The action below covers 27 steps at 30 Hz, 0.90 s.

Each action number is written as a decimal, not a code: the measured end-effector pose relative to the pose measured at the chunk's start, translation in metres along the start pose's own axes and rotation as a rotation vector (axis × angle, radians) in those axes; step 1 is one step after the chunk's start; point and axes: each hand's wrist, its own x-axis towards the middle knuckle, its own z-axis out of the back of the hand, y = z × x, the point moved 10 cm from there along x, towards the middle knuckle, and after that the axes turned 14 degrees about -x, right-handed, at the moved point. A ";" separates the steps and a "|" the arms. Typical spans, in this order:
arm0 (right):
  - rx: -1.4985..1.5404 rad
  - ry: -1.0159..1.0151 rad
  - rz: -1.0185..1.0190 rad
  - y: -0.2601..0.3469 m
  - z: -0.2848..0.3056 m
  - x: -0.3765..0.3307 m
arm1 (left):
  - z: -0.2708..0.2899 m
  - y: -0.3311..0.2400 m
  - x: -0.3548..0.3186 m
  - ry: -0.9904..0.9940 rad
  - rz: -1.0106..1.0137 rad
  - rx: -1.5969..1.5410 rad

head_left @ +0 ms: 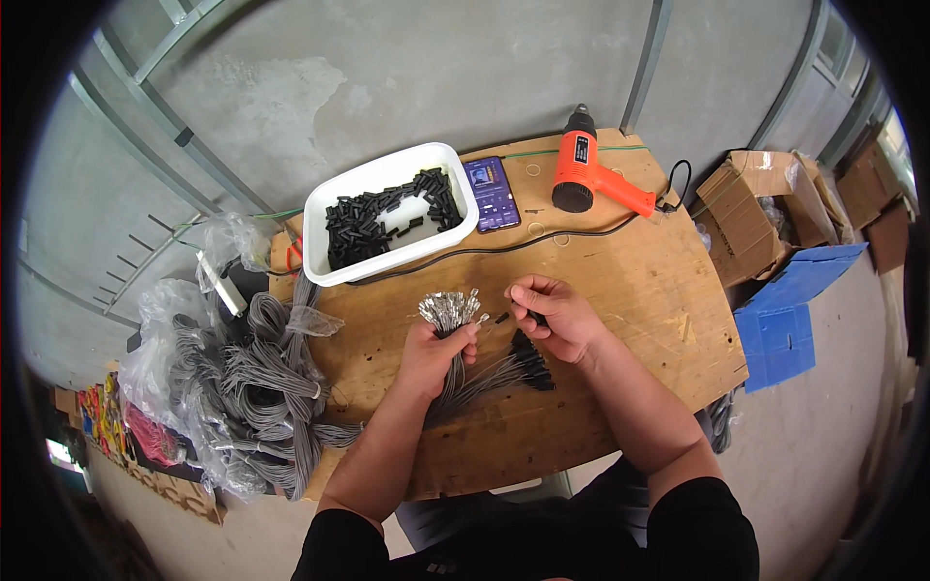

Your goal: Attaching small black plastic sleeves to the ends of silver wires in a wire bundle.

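Observation:
My left hand (438,356) is closed round a bundle of grey wires (459,385); their shiny metal terminals (449,310) fan out above the fist. To its right, my right hand (554,315) is curled with thumb and forefinger together. Dark pieces that look like short black sleeves (536,318) show between its fingers; how many is hidden. One loose black sleeve (502,318) is in the gap between the hands. Below my right hand, a cluster of black-sleeved wire ends (533,366) lies on the wooden table (639,300).
A white tub (387,269) of black sleeves stands at the back, beside a phone (492,194) and an orange heat gun (586,174) with a black cord. Coiled grey wires (271,378) and plastic bags heap at the left edge. Cardboard boxes (746,218) stand right of the table.

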 end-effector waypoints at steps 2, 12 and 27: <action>-0.095 -0.045 -0.013 -0.001 0.002 -0.001 | 0.000 -0.001 -0.001 -0.012 0.002 -0.005; -0.266 -0.059 0.008 -0.001 -0.005 -0.002 | -0.001 -0.003 0.000 0.016 0.003 -0.051; -0.329 -0.115 0.096 0.004 -0.010 -0.003 | 0.000 -0.001 0.001 0.039 0.000 -0.043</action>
